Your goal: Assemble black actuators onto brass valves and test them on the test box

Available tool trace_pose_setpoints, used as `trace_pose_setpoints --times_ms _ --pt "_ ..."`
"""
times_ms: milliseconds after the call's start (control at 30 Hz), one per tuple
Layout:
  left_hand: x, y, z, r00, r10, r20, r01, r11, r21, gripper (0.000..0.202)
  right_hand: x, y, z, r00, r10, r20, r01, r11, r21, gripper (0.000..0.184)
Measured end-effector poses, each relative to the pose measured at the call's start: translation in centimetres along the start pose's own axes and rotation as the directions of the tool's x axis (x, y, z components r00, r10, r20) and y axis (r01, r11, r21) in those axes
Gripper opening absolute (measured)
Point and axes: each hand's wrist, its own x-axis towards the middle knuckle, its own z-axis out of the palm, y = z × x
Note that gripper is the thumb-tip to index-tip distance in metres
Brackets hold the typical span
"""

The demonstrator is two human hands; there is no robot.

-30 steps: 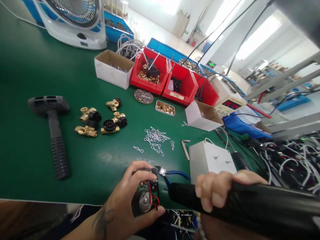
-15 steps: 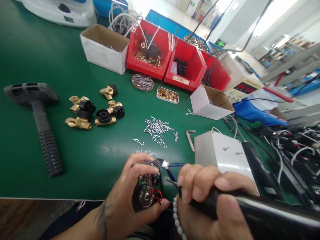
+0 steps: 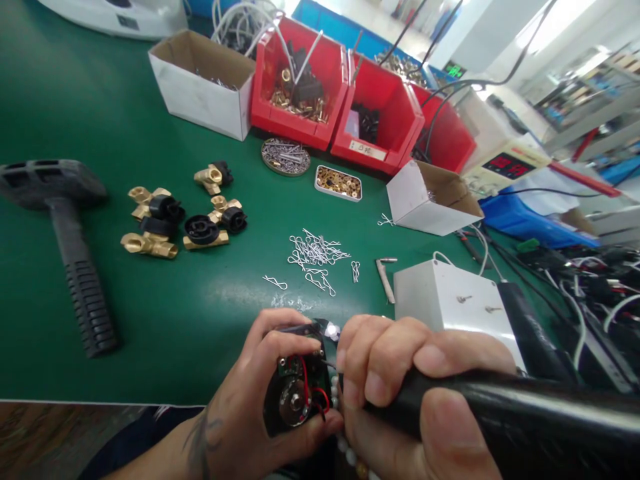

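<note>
My left hand [image 3: 250, 393] is closed around a small black motor housing [image 3: 273, 400], its open side up. Inside show a round metal motor, a green circuit board and red wires. My right hand [image 3: 405, 380] wraps a thick black cylinder that looks like an electric screwdriver [image 3: 540, 417]. Its thin tip points left at the board's edge; whether it touches a screw, I cannot tell. Just behind the housing lies a pair of pliers [image 3: 331, 331], their handles mostly hidden by my right hand. A pile of R-shaped spring clips [image 3: 315, 250] lies beyond my hands.
A black mallet [image 3: 75, 253] lies left, near several brass valve fittings [image 3: 150, 245]. Behind stand red bins [image 3: 295, 130], white cardboard boxes [image 3: 200, 100] and a tin of brass nuts [image 3: 339, 182]. A grey switch box [image 3: 440, 297] and cables stand right.
My right hand has moved left with the screwdriver, bringing its tip to the housing and covering the pliers' blue handles. My left hand still holds the housing. The view has shifted slightly.
</note>
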Motion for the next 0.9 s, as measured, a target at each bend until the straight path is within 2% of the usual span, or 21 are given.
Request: trace_pose_setpoints --times_ms 100,167,267,367,400,467,567,733,900 --pt "0.0 0.0 0.4 0.999 0.028 -0.025 -0.028 1.0 0.006 0.044 0.5 0.8 0.0 0.997 -0.033 0.075 0.023 0.991 0.132 0.01" --pt "0.0 0.1 0.5 0.998 0.041 -0.04 -0.041 0.999 0.012 0.044 0.9 1.0 0.0 0.996 -0.02 0.086 0.002 0.979 0.203 0.009" --pt "-0.1 0.3 0.5 1.0 0.01 -0.015 -0.009 1.0 0.022 0.046 1.4 0.7 -0.1 0.992 0.072 0.101 -0.094 0.97 0.226 0.009" --pt "-0.1 0.5 0.2 1.0 -0.005 0.03 0.005 1.0 0.02 0.05 2.2 -0.3 -0.8 0.963 0.187 0.194 -0.224 0.954 0.196 0.014" --pt "-0.2 0.5 0.2 0.999 -0.001 0.035 0.001 1.0 0.017 0.053 2.6 -0.7 -1.0 0.959 0.211 0.19 -0.246 0.951 0.187 0.015" --pt "-0.3 0.5 0.2 0.999 0.009 0.036 -0.01 1.0 0.021 0.055 3.5 -1.1 -1.2 0.968 0.228 0.106 -0.244 0.953 0.18 0.016" --pt "-0.5 0.6 0.4 0.999 0.027 0.045 -0.029 0.998 0.056 0.047 4.3 -0.8 -1.0 0.964 0.267 -0.004 -0.261 0.947 0.185 0.016" --pt "-0.5 0.9 0.5 0.994 0.053 0.093 -0.064 0.991 0.12 0.04 3.9 0.4 -0.2 0.92 0.39 0.043 -0.388 0.891 0.235 0.017" --pt "-0.4 1.0 0.3 0.993 0.048 0.11 -0.064 0.987 0.146 0.038 3.6 0.9 -0.1 0.891 0.439 0.115 -0.454 0.858 0.239 0.019"
